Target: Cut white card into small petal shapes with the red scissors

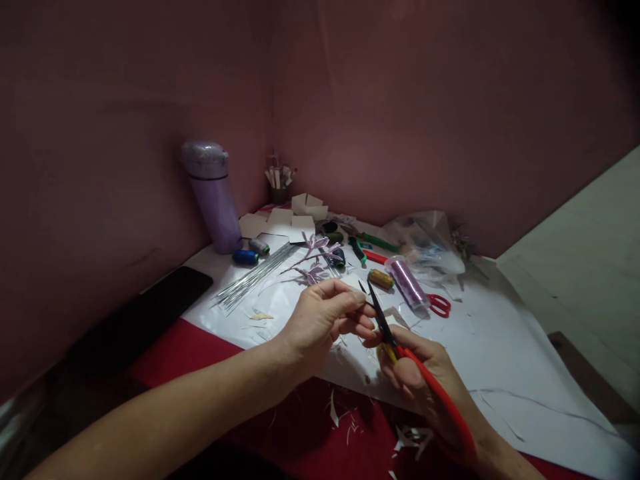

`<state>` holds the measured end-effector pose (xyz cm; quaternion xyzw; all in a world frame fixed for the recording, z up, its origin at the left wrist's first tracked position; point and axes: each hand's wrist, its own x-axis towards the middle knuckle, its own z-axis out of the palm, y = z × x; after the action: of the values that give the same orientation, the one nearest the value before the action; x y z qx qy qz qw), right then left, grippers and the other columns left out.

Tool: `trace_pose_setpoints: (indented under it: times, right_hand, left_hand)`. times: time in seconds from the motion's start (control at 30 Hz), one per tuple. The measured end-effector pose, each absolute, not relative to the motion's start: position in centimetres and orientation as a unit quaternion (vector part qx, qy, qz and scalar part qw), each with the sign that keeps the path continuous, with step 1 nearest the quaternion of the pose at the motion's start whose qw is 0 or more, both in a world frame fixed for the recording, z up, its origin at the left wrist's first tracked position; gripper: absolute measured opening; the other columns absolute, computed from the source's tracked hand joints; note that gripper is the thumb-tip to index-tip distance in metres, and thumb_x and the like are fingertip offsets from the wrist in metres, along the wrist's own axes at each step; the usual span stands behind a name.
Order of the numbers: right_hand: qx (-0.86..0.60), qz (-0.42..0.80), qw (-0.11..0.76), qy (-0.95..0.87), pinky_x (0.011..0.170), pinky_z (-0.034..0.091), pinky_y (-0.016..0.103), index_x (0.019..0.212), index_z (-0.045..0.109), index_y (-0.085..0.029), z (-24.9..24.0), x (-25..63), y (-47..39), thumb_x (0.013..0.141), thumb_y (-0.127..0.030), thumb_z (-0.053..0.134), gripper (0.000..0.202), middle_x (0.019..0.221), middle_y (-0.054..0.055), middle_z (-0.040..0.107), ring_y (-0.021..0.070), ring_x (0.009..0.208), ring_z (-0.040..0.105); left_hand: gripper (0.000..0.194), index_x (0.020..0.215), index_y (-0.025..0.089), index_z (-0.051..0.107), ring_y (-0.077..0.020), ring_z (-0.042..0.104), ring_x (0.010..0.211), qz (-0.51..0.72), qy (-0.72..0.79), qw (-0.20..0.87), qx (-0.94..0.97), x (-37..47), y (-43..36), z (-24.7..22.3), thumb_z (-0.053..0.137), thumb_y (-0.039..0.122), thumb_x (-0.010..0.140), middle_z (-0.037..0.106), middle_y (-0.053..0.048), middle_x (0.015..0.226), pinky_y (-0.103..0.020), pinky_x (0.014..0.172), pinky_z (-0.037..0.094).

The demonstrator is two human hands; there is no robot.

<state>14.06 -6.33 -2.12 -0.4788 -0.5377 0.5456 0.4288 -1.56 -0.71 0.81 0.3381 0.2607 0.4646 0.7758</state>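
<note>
My right hand grips a pair of scissors with red handles. Their dark blades point up and away, slightly apart, beside the fingertips of my left hand. Thumb and fingers of that left hand are pinched together on something thin and dark, too small to make out. Just beyond it are purple flowers on thin stems. A spool of golden-brown thread and a larger spool of purple ribbon or thread lie past the scissors' tips.
A bundle of wires lies left of the flowers, near blue and grey thread spools. A purple bottle stands by the wall. Green-handled pliers, small red scissors and a plastic bag lie behind; paper scraps lie in front.
</note>
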Motion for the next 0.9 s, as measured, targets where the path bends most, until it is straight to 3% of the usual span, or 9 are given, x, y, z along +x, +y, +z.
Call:
trace_pose_setpoints:
  times: [0.27, 0.5, 0.9]
  right_hand:
    - [-0.493, 0.528, 0.438, -0.536, 0.043, 0.016, 0.021, 0.084, 0.059, -0.016, -2.0, 13.9, -6.4, 0.055, -0.074, 0.062, 0.064, 0.057, -0.006, 0.032, 0.0083, 0.048, 0.025]
    - [-0.482, 0.519, 0.452, -0.542, 0.042, 0.016, 0.021, 0.084, 0.061, -0.016, -2.3, 13.9, -6.3, 0.060, -0.070, 0.063, 0.060, 0.055, -0.006, 0.031, 0.0083, 0.047, 0.023]
    - [-0.456, 0.555, 0.461, -0.521, 0.044, 0.015, 0.022, 0.089, 0.061, -0.015, -3.1, 14.4, -6.3, 0.060, -0.065, 0.068, 0.058, 0.054, -0.004, 0.043, 0.0071, 0.047, 0.023]
  left_hand:
    - [0.009, 0.069, 0.011, 0.054, -0.0102, 0.059, 0.050, 0.463, 0.264, 0.775, 0.340, -1.6, -0.7, 0.9, 0.061, 0.011, 0.075, 0.065, -0.006, 0.065, -0.022, 0.051, 0.048]
    - [0.011, 0.069, 0.012, 0.054, -0.0102, 0.059, 0.050, 0.464, 0.266, 0.775, 0.337, -1.6, -0.7, 0.9, 0.063, 0.013, 0.073, 0.065, -0.006, 0.065, -0.022, 0.052, 0.049]
    - [0.011, 0.068, 0.012, 0.053, -0.0103, 0.059, 0.051, 0.465, 0.269, 0.772, 0.340, -1.6, -0.7, 0.9, 0.063, 0.013, 0.073, 0.064, -0.006, 0.064, -0.022, 0.051, 0.047]
